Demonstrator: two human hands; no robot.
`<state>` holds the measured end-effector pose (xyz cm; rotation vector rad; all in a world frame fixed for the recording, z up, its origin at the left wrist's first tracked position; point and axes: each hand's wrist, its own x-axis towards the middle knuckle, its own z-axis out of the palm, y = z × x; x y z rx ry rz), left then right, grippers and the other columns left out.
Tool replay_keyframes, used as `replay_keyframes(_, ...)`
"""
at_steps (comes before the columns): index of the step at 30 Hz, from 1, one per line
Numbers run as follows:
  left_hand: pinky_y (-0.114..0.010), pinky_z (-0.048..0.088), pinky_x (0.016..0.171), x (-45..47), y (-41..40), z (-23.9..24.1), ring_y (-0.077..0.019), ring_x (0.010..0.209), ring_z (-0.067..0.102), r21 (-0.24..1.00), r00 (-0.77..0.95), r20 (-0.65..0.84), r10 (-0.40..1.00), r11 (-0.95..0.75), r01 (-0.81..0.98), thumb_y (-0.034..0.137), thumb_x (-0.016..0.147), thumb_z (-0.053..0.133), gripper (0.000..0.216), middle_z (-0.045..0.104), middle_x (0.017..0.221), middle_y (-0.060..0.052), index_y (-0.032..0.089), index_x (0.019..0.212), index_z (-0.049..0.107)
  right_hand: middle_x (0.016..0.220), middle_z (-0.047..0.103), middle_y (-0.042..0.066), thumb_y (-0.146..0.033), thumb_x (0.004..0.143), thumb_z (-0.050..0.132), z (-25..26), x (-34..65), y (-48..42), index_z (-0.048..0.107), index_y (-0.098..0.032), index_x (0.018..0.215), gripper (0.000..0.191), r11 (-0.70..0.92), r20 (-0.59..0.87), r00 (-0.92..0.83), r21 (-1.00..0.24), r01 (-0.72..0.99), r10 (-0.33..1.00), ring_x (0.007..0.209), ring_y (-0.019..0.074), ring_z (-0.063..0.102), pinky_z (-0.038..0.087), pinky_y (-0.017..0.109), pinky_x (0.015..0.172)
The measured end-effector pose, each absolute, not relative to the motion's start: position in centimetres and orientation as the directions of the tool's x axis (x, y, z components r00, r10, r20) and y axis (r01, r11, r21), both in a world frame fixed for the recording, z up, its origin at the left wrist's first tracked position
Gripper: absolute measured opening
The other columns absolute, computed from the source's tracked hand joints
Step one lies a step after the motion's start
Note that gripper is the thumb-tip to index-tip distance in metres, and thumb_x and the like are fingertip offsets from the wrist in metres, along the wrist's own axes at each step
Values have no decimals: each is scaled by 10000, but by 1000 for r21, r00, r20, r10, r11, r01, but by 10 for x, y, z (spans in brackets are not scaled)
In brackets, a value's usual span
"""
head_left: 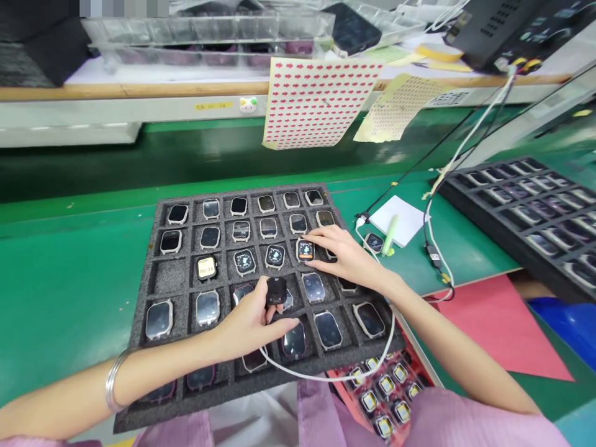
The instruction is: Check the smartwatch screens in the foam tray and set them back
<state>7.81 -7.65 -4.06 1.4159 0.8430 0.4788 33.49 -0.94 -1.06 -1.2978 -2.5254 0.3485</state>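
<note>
A dark grey foam tray (170, 276) tilts towards me, with silver-framed smartwatch bodies in most of its compartments. My left hand (258, 310) pinches a small black squarish device (276, 290) that looks like a watch body, above the tray's middle. A white cable (321, 377) loops from the right and runs under that hand; where it ends is hidden. My right hand (342, 251) grips a lit smartwatch (305, 250) by its edges, thumb below and fingers above. Two other lit watches lie left of it, and a watch with a yellow screen (207, 267) sits beside a bare compartment.
Below the tray is a red tray (344, 391) of small watch-shaped pieces. Right of my hand lie white paper (398, 217), a green pen-like item (390, 234), another watch (373, 243) and hanging cables. A second foam tray (503, 214) stands far right. Arrow-sticker sheets (321, 102) hang from the shelf.
</note>
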Motion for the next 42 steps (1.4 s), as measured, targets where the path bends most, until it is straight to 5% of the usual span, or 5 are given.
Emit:
replay_keyframes(7,-196,467,504,81,-70,-44,-114,713,516,946,632,-279,723,318,54,307,814,640,304,534,936,-30,187,996,427,1016,613,134,-314,839,654,1,375,-4,638,-144,1109,319,556,-46,-566,-142,819,823,926,292,595,478,433,795)
replay_keyframes(11,-268,527,657,80,-65,-48,-138,798,576,910,660,-256,707,406,-81,266,765,706,350,577,1007,-71,160,1007,474,983,605,140,-318,799,696,-4,381,3,639,-111,1084,357,551,-56,-561,-135,824,826,886,296,603,493,427,770)
replay_keyframes(16,-337,497,798,79,-62,-49,-182,879,624,874,670,-245,701,459,-161,243,705,770,419,610,1025,-99,145,1016,508,1035,610,120,-368,806,682,15,354,-16,622,-158,1004,295,478,207,-430,-378,793,879,928,275,601,482,424,830)
replay_keyframes(20,-330,493,818,80,-62,-48,-181,901,623,860,664,-243,707,473,-189,207,710,764,451,603,1015,-78,151,1067,494,1063,639,80,-282,787,705,17,302,-44,594,-184,1068,318,567,203,-556,-532,629,806,1019,253,583,461,401,887)
replay_keyframes(42,-320,580,721,79,-57,-40,-166,710,676,844,603,-284,745,493,-211,289,743,753,361,670,802,-46,101,995,576,1097,632,120,-254,852,621,-7,266,-55,549,-158,1209,376,688,253,-670,-497,529,698,1034,258,581,496,440,881)
